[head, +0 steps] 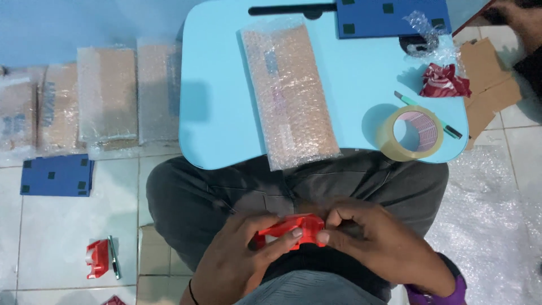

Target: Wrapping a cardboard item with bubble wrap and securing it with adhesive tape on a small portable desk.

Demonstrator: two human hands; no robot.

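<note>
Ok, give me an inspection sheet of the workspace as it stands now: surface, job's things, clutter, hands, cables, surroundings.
Surface: light blue lap table, over the seated person's legs.
Job's things: red tape dispenser held over the lap; bubble-wrapped parcel lies on the table; clear tape roll at its right edge.
Clutter: green pen partly under the roll, crumpled red wrapper, blue board, scrap of bubble wrap.
Hands: left hand and right hand both grip the dispenser.
Cables: nothing seen.
Surroundings: white tiled floor; wrapped boxes in a row at left, second blue board, second red dispenser, bubble wrap sheet, cardboard pieces.
</note>
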